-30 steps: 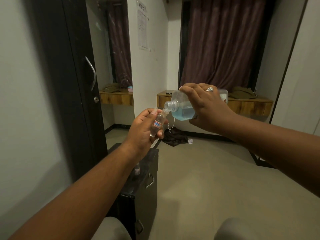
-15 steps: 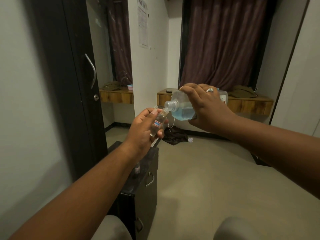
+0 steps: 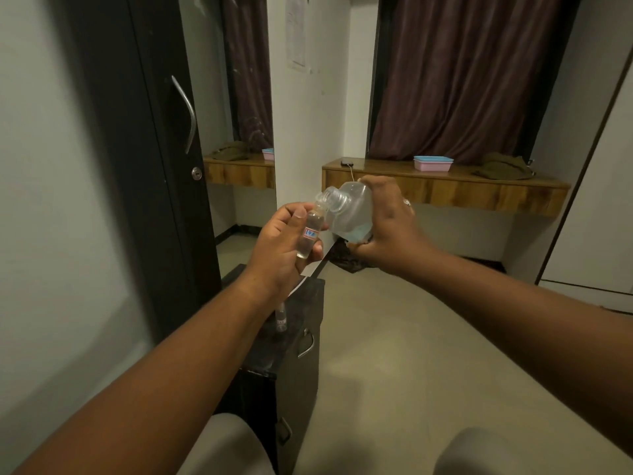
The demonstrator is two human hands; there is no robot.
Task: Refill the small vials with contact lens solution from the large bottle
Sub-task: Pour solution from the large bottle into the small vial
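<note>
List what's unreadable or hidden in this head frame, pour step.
- Fill level in the small vial: the left hand wraps it, and the glass is clear.
- Whether liquid is flowing from the large bottle: too fine to see at the necks.
- Bottle's base: covered by the right hand.
- Vial label text: too small.
- Second vial on the black cabinet: partly behind the left forearm, contents unclear.

Dim room: maroon curtain (image 3: 462, 73), wooden shelf (image 3: 445, 192), black wardrobe door (image 3: 144, 149).
</note>
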